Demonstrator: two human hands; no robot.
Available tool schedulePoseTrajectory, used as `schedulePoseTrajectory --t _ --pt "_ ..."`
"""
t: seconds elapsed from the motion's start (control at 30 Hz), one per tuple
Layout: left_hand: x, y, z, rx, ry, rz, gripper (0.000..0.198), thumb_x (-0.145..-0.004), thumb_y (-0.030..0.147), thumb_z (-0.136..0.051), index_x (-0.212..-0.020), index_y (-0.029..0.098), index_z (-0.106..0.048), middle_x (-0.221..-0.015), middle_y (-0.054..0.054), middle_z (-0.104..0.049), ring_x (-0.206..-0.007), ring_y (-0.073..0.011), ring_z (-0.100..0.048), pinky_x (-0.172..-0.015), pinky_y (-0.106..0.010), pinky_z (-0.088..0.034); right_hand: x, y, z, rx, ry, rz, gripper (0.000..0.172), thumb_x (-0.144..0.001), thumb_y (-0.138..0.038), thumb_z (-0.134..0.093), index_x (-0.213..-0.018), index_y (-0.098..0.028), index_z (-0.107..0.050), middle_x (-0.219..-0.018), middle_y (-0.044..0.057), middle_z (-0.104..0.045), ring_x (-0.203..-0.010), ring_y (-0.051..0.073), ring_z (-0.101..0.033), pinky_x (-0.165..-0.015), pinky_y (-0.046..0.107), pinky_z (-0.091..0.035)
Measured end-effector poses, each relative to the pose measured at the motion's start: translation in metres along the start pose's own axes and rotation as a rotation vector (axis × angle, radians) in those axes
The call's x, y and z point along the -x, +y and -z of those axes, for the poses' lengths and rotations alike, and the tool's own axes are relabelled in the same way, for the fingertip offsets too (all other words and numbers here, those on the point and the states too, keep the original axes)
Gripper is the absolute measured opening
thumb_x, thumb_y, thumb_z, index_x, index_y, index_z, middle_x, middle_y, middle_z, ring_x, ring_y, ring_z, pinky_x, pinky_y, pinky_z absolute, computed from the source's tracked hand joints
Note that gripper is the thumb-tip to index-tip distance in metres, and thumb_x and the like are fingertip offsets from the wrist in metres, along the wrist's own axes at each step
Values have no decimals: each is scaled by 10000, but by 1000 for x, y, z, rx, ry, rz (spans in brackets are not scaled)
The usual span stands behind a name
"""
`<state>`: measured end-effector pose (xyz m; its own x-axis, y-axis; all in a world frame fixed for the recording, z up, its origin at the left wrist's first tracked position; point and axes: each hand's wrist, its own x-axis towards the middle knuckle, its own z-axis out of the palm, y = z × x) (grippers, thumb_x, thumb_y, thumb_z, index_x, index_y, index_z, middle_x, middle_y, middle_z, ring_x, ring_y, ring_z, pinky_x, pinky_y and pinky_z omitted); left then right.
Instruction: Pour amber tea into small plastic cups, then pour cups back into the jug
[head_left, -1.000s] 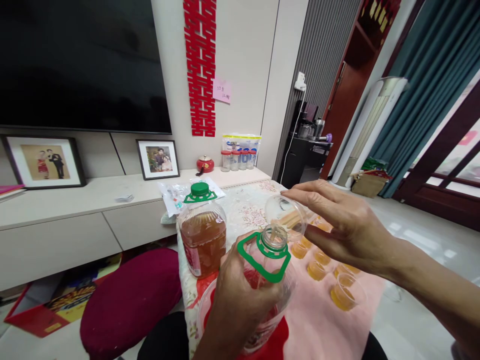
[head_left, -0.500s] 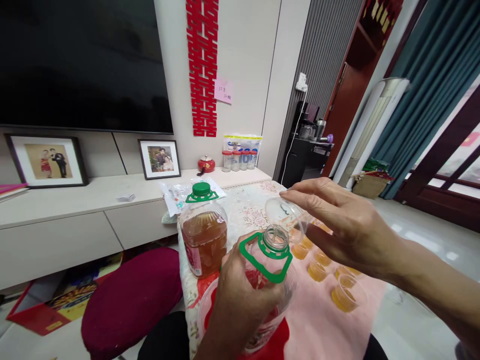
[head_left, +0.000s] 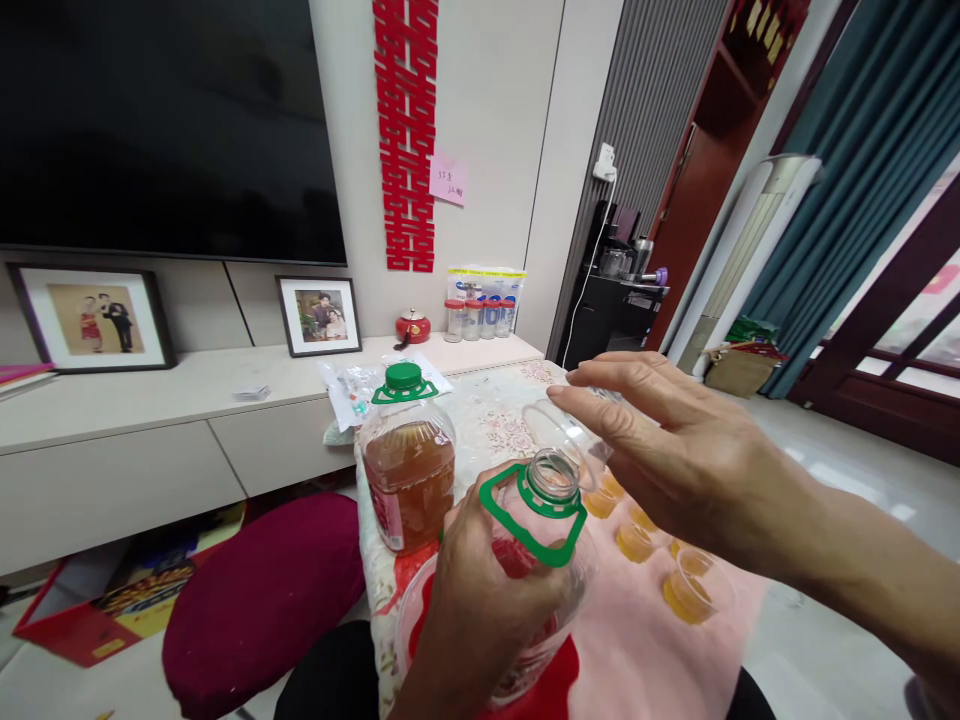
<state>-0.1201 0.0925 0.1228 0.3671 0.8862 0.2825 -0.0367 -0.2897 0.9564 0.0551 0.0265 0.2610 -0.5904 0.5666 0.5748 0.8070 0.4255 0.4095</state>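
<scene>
My left hand (head_left: 487, 590) is wrapped round the neck of a clear plastic bottle (head_left: 536, 650) with a green carry handle (head_left: 529, 530) and no cap. The bottle stands in a clear round tub (head_left: 409, 620) with a red base. Just above the bottle's mouth, my right hand (head_left: 652, 440) grips a clear plastic cup (head_left: 559, 425), tilted with its rim towards the opening. The fingers partly cover the cup, and no liquid shows in it. A large bottle of amber liquid (head_left: 411, 480), capped in green, stands to the left. Several small cups of orange liquid (head_left: 686, 595) sit beneath my right forearm.
A pink cloth (head_left: 637, 650) covers the near part of the table. Behind it, a plastic packet (head_left: 345, 390) lies by a low white cabinet (head_left: 187, 390). A maroon round stool (head_left: 262, 600) stands on the left, near an open red box (head_left: 75, 620).
My right hand has shifted slightly left and turned the cup further over the bottle mouth. My left hand and the bottle stay where they were.
</scene>
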Motion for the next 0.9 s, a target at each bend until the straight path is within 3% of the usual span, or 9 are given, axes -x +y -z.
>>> schedulePoseTrajectory --t 0.5,0.9 --pt "3 9 0 -6 -4 70 534 -689 272 -782 -1220 287 -732 -1221 -25 -799 -1174 -292 -748 -1134 -525 -579 -7 -5 4 120 67 103 463 -933 126 -504 -1352 -42 -612 -1253 214 -733 -1248 328 -697 -1031 533 -673" --pt "2 5 0 29 -36 80 556 -693 280 -792 -1237 375 -721 -1259 22 -788 -1221 -298 -727 -1143 -527 -580 -5 -3 -1 75 59 99 506 -918 125 -584 -1396 -39 -605 -1307 190 -687 -1333 304 -619 -1156 497 -597"
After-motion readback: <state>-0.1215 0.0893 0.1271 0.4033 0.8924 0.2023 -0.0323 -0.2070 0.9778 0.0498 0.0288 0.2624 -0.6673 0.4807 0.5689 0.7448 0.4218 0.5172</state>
